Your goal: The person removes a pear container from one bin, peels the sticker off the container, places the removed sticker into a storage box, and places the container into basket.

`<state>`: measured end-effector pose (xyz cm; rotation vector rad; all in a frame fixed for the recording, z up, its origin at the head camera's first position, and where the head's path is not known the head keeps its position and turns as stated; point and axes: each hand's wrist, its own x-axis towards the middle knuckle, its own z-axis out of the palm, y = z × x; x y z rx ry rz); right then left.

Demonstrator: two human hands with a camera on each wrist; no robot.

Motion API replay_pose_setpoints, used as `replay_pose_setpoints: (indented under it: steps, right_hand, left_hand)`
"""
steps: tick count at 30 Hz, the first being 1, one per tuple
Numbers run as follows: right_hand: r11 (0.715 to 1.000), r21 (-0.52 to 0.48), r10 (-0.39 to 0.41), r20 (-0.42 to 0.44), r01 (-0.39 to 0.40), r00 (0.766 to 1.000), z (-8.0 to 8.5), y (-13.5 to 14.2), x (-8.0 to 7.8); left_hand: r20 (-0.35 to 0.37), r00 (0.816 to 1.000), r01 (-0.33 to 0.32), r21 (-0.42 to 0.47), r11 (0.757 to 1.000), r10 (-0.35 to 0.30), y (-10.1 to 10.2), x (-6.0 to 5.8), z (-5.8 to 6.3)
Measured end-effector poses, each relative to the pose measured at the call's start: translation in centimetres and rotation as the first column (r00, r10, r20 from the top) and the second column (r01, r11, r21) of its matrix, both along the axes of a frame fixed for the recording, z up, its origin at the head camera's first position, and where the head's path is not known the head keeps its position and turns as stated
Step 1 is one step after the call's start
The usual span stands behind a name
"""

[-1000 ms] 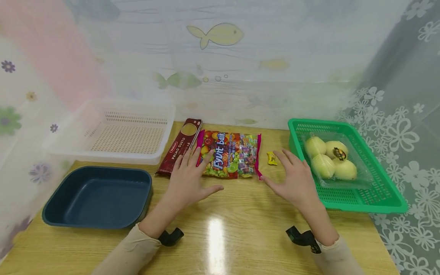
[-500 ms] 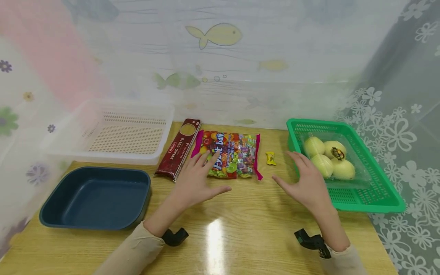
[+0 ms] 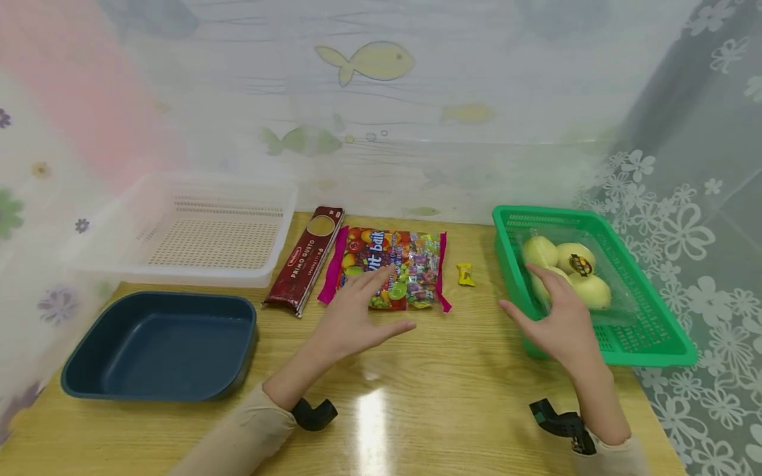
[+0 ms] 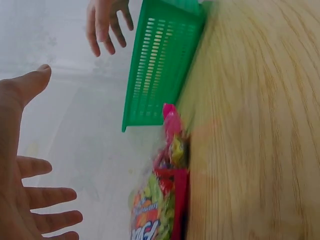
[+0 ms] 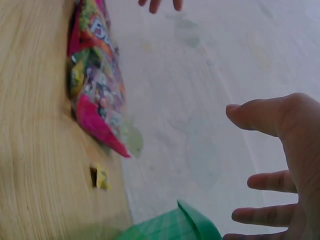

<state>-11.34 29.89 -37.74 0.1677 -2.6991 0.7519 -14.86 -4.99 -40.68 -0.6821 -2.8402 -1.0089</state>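
Left to right across the bench (image 3: pixel 452 396)
Left of frame, a basket (image 3: pixel 238 275) sits behind a tub (image 3: pixel 172 347); rightward follow the spaghetti packet (image 3: pixel 305 263), candy bag (image 3: pixel 401 268) and a single candy (image 3: pixel 465 274); at centre-right, a second basket (image 3: pixel 649 358) holds packed fruit (image 3: pixel 586 271).

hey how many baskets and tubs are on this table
3: the white basket far left, the blue tub near left, and the green basket on the right, partly covered by the right hand. I see no others.
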Motion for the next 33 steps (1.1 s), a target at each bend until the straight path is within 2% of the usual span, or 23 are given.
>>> replay_pose_setpoints:
  steps: [4,9,13,20,26,29,33]
  right_hand:
    - [0.998,-0.036,-0.043,0.011,0.044,0.999,0.2,1.3,0.5]
    - [0.994,-0.082,-0.074,-0.005,0.073,0.997,-0.1,2.8,0.8]
    - [0.987,-0.129,-0.093,0.034,0.096,0.995,-0.4,3.8,1.1]
    - [0.975,-0.167,-0.136,0.079,0.147,0.988,-0.8,4.9,1.6]
    - [0.964,-0.204,-0.157,0.092,0.173,0.983,-0.9,6.1,1.4]
    - [0.957,-0.224,-0.168,0.091,0.185,0.981,-0.9,6.6,1.4]
    - [0.941,-0.251,-0.202,0.115,0.225,0.973,-0.7,7.4,1.4]
  left_hand:
    - [0.029,0.999,0.022,0.042,0.999,-0.023,1.5,-0.1,0.0]
    - [0.023,0.998,0.064,0.055,0.996,-0.065,3.1,-0.1,-0.1]
    - [0.026,0.997,0.077,0.077,0.994,-0.079,4.2,-0.2,-0.4]
    - [0.110,0.990,0.078,0.117,0.990,-0.091,5.7,-0.3,-1.2]
    - [0.129,0.988,0.068,0.101,0.993,-0.081,7.5,-0.7,-1.7]
    - [0.201,0.973,0.082,0.156,0.984,-0.113,8.5,-0.7,-1.7]
    - [0.314,0.933,0.100,0.245,0.964,-0.176,9.6,-0.4,-1.5]
